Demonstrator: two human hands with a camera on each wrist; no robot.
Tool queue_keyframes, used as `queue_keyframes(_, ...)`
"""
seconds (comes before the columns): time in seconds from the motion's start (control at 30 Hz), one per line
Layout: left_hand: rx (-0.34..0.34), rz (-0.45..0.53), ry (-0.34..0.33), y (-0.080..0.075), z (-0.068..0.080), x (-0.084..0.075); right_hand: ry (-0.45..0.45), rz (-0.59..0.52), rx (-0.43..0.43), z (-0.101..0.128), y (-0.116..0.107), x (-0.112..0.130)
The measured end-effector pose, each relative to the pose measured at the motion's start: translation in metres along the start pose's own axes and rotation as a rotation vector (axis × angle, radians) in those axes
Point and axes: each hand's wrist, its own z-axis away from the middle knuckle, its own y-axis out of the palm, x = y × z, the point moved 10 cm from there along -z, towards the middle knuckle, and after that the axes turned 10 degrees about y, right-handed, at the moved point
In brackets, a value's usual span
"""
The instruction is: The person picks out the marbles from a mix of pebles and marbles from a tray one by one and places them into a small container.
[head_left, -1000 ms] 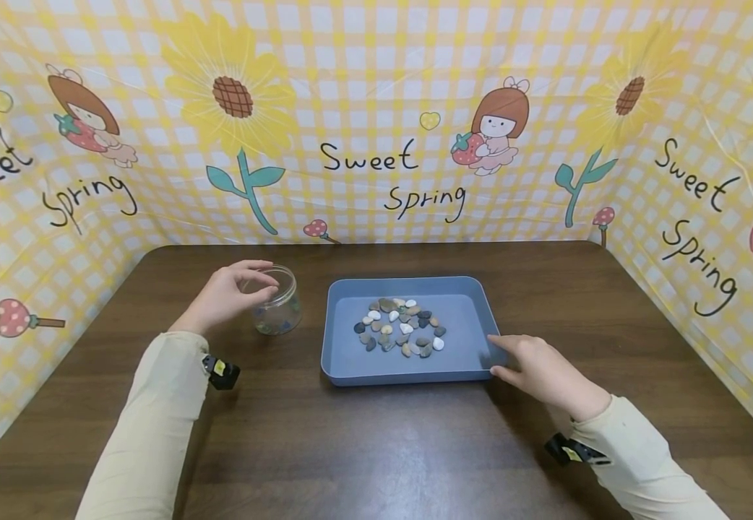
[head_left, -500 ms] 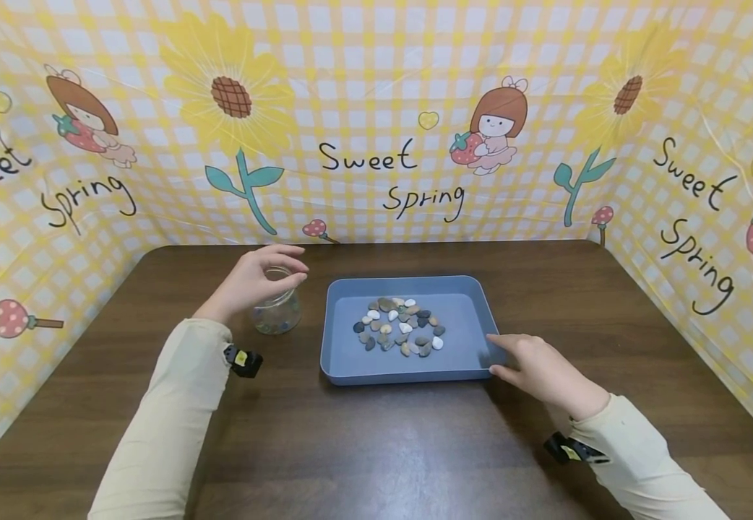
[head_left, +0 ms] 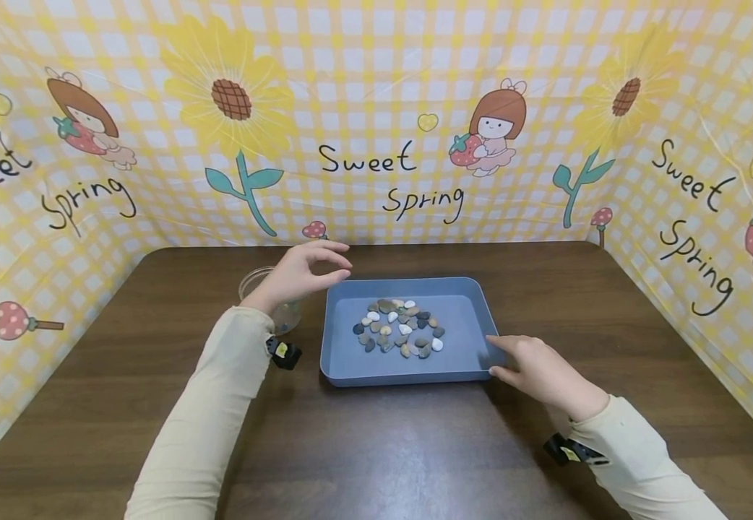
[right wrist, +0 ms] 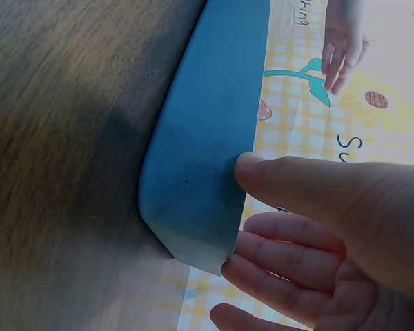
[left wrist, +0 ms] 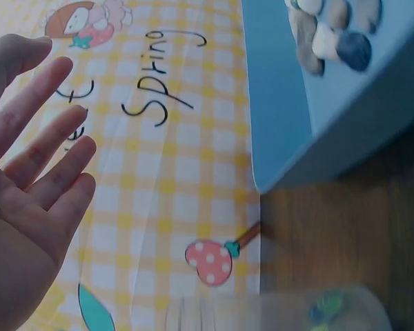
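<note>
A blue-grey rectangular tray (head_left: 350, 370) lies on the table with several small pebbles (head_left: 405, 329) in its middle, white, tan, grey and dark. My left hand (head_left: 305, 271) is raised by the tray's far left corner, fingers spread apart and holding nothing; the left wrist view shows its palm bare. Behind that hand, a clear jar (head_left: 287, 318) stands left of the tray, partly hidden, with small coloured pieces inside. My right hand (head_left: 545, 372) holds the tray's right end near the front corner. In the right wrist view its thumb lies on the outer wall, the fingers at the rim.
The dark wooden table (head_left: 376, 448) ends at the back against a yellow checked cloth (head_left: 363, 94), which also rises on both sides. A small black camera (head_left: 283, 352) is strapped at the left wrist, another at the right.
My left hand has moved right, from over the jar's mouth to beside the tray's far left corner, its forearm now crossing in front of the jar. The right hand and tray stay put.
</note>
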Motion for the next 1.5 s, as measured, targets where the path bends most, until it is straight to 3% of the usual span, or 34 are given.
queue_keyframes(0.57, 0.057, 0.055, -0.022, 0.049, -0.032, 0.002, 0.013, 0.001, 0.007, 0.001, 0.002, -0.003)
queue_keyframes(0.87, 0.101, 0.085, 0.023, 0.076, -0.047, 0.002, 0.023, -0.008, 0.009, 0.002, 0.003, -0.006)
queue_keyframes(1.5, 0.215, 0.056, -0.076, 0.113, -0.048, 0.026, 0.009, 0.000, 0.003, -0.001, 0.002, -0.002)
